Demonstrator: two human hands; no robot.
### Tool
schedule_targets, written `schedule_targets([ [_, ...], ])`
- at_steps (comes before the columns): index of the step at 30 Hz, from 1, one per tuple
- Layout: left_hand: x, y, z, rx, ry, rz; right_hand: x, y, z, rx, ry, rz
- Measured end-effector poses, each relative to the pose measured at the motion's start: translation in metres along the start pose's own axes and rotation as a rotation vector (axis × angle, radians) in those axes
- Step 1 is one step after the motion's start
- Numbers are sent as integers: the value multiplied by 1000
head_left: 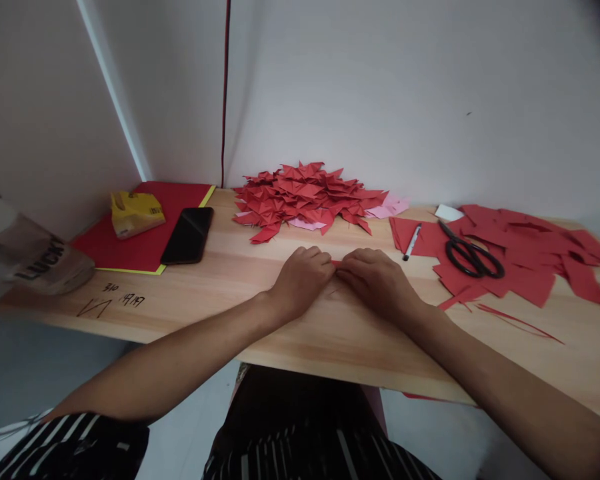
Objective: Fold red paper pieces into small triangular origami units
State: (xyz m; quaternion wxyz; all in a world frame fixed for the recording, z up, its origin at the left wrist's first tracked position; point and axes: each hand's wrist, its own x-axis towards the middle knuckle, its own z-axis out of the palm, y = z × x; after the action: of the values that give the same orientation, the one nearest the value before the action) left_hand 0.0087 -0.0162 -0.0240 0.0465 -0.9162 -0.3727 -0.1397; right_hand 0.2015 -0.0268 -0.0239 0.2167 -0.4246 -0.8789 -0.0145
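Note:
My left hand (303, 280) and my right hand (380, 280) meet over the middle of the wooden table. Between them shows a small strip of red paper (336, 263), mostly covered by my fingers. The left fingers are curled into a closed grip at its left end. At the other end, the right fingers are bent and pressed together on the paper. How the paper is folded is hidden. Behind both hands lies a heap of folded red paper pieces (305, 193), with a few pink ones among them.
Black-handled scissors (473, 257) rest on red paper scraps (525, 247) at the right. A marker (413, 241) lies on red sheets. Leftward are a phone (187, 235), a yellow packet (136, 213) on a red sheet (100, 247), and a clear container (45, 260) marked "LUCKY".

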Motion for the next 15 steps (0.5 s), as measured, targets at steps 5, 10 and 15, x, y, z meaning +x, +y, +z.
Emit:
schedule_targets([
  [5, -4, 3, -5, -23, -43, 21, -5, -16, -1, -58, 14, 27],
  [10, -5, 6, -6, -48, -67, 0, -3, -26, -1, -232, -53, 1],
  [15, -8, 9, -6, 18, -58, 26, -2, -31, -2, -385, -88, 57],
])
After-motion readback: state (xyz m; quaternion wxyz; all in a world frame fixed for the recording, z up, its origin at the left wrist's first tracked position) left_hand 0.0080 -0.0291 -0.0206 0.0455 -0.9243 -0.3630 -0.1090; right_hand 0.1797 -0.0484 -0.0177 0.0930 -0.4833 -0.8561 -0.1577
